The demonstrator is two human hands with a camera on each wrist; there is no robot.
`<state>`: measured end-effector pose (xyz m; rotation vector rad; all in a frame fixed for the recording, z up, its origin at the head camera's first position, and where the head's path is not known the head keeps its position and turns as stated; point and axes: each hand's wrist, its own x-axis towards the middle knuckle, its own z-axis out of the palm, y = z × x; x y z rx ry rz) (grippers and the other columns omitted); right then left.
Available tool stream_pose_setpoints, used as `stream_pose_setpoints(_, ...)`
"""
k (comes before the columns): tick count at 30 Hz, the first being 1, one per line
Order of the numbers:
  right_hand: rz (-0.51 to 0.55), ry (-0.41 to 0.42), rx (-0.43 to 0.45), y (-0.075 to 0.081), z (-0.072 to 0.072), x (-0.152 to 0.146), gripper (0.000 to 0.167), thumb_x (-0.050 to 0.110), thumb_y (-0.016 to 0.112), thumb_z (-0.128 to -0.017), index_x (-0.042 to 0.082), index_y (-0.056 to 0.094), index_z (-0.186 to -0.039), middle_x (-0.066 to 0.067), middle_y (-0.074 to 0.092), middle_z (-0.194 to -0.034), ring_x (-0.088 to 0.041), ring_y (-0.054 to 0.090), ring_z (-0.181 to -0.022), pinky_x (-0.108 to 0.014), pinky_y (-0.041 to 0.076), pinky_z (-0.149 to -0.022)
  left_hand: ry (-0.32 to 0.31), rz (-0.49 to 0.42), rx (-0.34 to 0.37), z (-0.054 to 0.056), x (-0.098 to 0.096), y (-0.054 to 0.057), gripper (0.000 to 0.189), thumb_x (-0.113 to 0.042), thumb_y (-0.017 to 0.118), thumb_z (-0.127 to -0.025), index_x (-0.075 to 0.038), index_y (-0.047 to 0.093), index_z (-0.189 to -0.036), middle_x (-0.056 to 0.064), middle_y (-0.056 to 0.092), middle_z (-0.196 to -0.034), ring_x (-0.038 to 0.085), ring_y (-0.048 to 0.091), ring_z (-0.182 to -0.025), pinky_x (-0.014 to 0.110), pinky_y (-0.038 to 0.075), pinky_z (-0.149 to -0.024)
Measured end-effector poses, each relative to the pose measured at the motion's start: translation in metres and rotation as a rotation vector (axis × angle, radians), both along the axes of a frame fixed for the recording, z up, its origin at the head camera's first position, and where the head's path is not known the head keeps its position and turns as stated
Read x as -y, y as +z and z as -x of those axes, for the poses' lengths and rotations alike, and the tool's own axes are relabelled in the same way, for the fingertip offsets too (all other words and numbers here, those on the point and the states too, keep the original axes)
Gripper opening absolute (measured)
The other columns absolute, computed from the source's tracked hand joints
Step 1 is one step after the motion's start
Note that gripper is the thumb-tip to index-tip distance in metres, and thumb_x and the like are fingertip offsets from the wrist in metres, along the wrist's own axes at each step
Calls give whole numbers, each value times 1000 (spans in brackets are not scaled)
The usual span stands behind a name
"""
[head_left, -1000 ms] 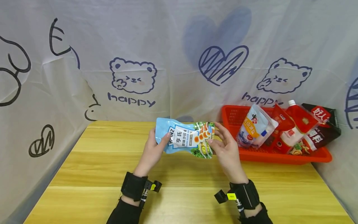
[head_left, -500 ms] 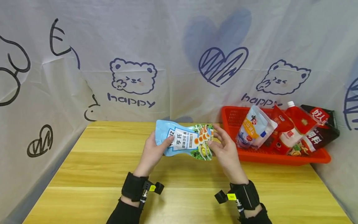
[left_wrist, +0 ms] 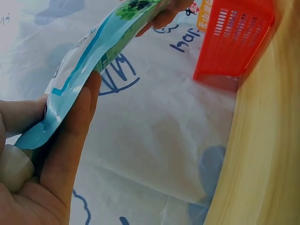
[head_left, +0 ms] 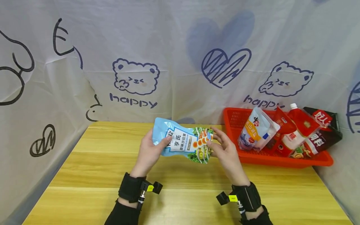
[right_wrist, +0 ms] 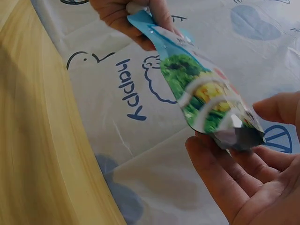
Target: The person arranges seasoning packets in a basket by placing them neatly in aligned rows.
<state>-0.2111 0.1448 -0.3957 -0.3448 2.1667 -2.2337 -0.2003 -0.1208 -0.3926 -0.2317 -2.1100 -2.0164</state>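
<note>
A light blue salad dressing pouch [head_left: 182, 142], printed with egg slices and greens, is held up over the wooden table with its front toward the head camera. My left hand [head_left: 148, 150] grips the narrow blue end, thumb on the front and fingers behind. In the left wrist view, a whitish cap [left_wrist: 16, 168] shows by that palm. At the wide, picture-covered end, my right hand [head_left: 226, 153] has its thumb at the front edge. Its fingers [right_wrist: 220, 173] support the pouch from behind in the right wrist view.
A red plastic basket [head_left: 281, 162] stands at the table's back right. In it lean a blue-and-white pouch [head_left: 254, 128], a red pouch with a white cap [head_left: 295, 134] and other red and dark packets. A printed cloth [head_left: 180, 62] hangs behind the wooden table [head_left: 185, 200].
The pouch has shifted slightly left and tilted a bit more, its right end lower. Both hands keep their places on it. The basket stays put.
</note>
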Motion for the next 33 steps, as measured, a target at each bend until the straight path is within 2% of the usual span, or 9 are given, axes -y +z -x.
stream_pose_setpoints(6, -56, -10, -28, 0, 0, -2, 50, 9, 64, -103, 4, 51, -151, -19, 57, -130, -12, 70, -97, -30, 62, -81, -14, 37, 3, -2, 5, 5, 34, -8, 74, -97, -1, 62, -128, 20, 75, -111, 25, 77, -89, 37, 64, -72)
stream_pose_setpoints(9, -110, -10, -44, 0, 0, -3, 45, 12, 66, -102, 2, 57, -145, -20, 62, -132, -14, 70, -96, -28, 61, -84, -33, 76, 4, -3, 6, 7, 35, -10, 75, -96, -2, 63, -129, 19, 76, -106, 25, 77, -86, 37, 64, -70)
stream_pose_setpoints(13, -211, -10, -63, 0, 0, -5, 40, 19, 70, -101, 8, 64, -139, -13, 65, -134, -18, 66, -107, -26, 57, -90, -68, 134, 28, -3, 5, 8, 37, -12, 76, -96, -3, 64, -129, 16, 76, -100, 24, 75, -82, 37, 64, -69)
stream_pose_setpoints(17, -318, 3, -102, 0, -1, -5, 36, 22, 72, -100, 12, 69, -135, -8, 71, -128, -23, 65, -114, -28, 55, -92, -97, 188, 60, -4, 4, 7, 41, -14, 77, -95, -3, 63, -132, 13, 74, -96, 22, 72, -78, 37, 63, -66)
stream_pose_setpoints(21, -375, 60, -137, -2, -2, -3, 35, 20, 72, -100, 11, 69, -133, -9, 73, -125, -26, 68, -109, -32, 57, -88, -132, 220, 66, -5, 1, 5, 43, -14, 76, -95, -3, 63, -134, 12, 74, -94, 22, 72, -77, 37, 63, -65)
stream_pose_setpoints(26, -401, 140, -168, -3, -4, 0, 36, 20, 72, -99, 7, 70, -133, -9, 73, -125, -24, 69, -104, -33, 58, -86, -164, 254, 24, -4, -1, 2, 42, -12, 77, -94, -3, 65, -133, 11, 73, -93, 21, 70, -77, 38, 62, -66)
stream_pose_setpoints(30, -450, 171, -200, -4, -5, 5, 34, 20, 74, -98, 6, 71, -130, -9, 74, -121, -22, 70, -103, -33, 58, -85, -180, 282, -6, -4, -3, 0, 42, -13, 78, -93, -2, 67, -132, 10, 73, -93, 20, 69, -77, 37, 61, -68)
stream_pose_setpoints(33, -476, 179, -211, -5, -6, 8, 32, 18, 75, -97, 4, 73, -126, -10, 76, -114, -20, 70, -94, -31, 59, -78, -187, 296, -13, -5, -4, 1, 39, -14, 79, -93, -2, 68, -129, 9, 73, -92, 19, 68, -76, 36, 61, -67)
